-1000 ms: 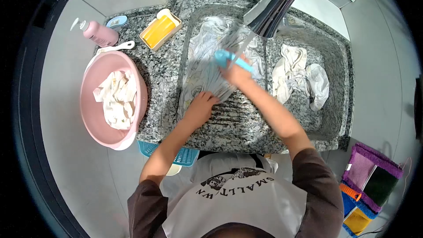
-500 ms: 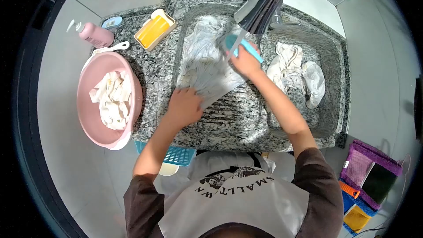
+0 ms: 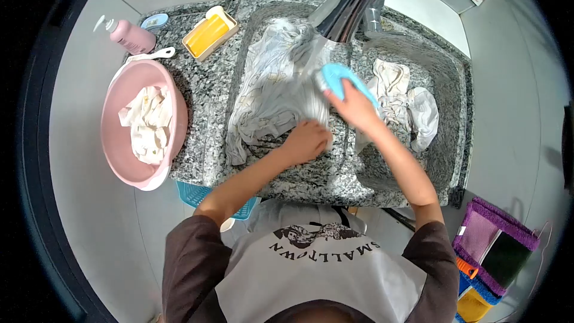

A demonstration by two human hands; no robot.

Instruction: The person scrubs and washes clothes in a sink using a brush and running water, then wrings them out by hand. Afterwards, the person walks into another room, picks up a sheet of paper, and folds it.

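Note:
A wet, pale garment lies bunched in the left basin under the running faucet. My left hand is closed on the garment's lower right edge, over the ribbed stone slope. In my right hand is a light-blue scrub brush, held by its back just right of the garment, near the divider between the basins. Its bristle side is mostly hidden. Falling water blurs part of the cloth.
In the right basin lie a cream cloth and a white cloth. A pink basin holding white cloth stands left. Nearby are a pump bottle, a white-handled brush and a yellow soap bar in a box.
My left hand has moved right, and the garment has gone from stretched flat to bunched. My right hand has shifted right and down with the brush, out of the water stream.

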